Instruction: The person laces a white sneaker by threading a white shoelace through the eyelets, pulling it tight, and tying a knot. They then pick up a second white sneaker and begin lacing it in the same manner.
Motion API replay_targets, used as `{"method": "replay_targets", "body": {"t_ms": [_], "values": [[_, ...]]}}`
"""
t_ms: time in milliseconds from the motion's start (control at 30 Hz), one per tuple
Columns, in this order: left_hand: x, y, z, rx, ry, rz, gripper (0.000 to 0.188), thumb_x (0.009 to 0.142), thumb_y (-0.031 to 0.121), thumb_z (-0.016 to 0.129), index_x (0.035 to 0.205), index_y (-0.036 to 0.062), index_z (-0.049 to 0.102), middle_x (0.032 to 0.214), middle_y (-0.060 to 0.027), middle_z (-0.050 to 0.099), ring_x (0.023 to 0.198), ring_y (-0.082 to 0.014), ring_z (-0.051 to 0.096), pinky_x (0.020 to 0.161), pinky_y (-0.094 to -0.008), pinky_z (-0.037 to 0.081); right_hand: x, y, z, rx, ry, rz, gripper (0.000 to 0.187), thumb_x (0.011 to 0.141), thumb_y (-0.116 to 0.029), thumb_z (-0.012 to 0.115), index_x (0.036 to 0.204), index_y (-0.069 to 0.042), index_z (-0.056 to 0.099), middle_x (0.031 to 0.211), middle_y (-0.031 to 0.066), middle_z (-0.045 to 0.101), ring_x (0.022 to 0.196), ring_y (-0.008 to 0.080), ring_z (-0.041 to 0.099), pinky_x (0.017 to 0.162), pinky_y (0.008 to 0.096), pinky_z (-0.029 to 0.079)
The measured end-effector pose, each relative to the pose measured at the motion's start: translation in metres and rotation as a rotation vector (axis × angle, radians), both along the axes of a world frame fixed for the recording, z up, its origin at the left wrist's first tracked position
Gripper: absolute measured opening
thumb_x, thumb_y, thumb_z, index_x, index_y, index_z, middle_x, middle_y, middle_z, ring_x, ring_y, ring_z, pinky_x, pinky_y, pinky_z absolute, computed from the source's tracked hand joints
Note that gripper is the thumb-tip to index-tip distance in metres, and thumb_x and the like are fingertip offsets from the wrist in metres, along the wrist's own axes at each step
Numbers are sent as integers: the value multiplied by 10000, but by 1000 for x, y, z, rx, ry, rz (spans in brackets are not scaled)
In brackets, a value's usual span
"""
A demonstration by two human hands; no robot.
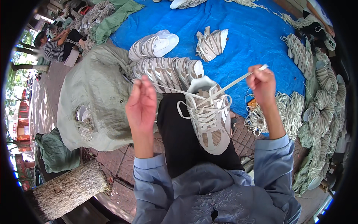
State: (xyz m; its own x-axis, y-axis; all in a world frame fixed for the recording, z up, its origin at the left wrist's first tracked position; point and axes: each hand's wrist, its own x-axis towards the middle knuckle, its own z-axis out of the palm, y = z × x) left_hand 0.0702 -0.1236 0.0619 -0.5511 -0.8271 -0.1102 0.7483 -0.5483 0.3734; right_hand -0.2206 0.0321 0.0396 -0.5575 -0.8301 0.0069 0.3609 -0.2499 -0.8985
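A beige and white sneaker (215, 138) rests on my lap, toe toward me. White laces (206, 116) run across its tongue, with loose loops hanging out at both sides. My left hand (141, 100) is raised left of the shoe, its fingers pinched on one lace end, which stretches across to the eyelets. On the other side, my right hand (263, 84) is closed around the other lace end (238, 80), pulled taut up and to the right. The two strands cross over the shoe's tongue.
Rows of sneakers (164, 72) lie on a blue tarp (250, 37) ahead. A large pale sack (108, 97) bulges at my left, near a tree trunk (71, 188). Bundled white laces (291, 112) and more stacked shoes (320, 108) are at right. Another person (56, 48) sits far left.
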Motion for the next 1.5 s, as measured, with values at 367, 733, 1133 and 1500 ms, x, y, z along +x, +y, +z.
{"method": "replay_targets", "body": {"t_ms": [367,733,1133,1500], "values": [[81,-88,-58,-113,-553,380,222,833,80,528,993,-72,508,848,-111,567,790,-197,578,750,-308,510,-143,21,-24,220,104,-147,202,848,-154,513,923,30,553,684,31,529,525,75,434,448,191,325],[112,-118,-62,-202,-965,568,234,825,25,505,1050,-42,502,802,-86,569,640,-128,549,549,-235,493,-223,43,-41,-199,-184,4,204,873,-149,482,986,13,528,830,69,543,564,70,387,434,178,304],[33,-68,-53,-338,-832,87,161,830,26,482,973,-39,517,784,-113,566,682,-193,587,622,-266,500,-63,-26,-26,203,403,195,185,762,-145,558,775,28,622,760,102,623,704,174,598,703,284,469],[-37,46,-61,-1192,-1339,-84,90,737,13,555,821,23,586,681,-101,566,564,-179,542,532,-270,424,94,-30,-35,37,1242,415,86,676,-138,611,654,-68,567,683,58,559,677,218,557,650,342,412]]}}
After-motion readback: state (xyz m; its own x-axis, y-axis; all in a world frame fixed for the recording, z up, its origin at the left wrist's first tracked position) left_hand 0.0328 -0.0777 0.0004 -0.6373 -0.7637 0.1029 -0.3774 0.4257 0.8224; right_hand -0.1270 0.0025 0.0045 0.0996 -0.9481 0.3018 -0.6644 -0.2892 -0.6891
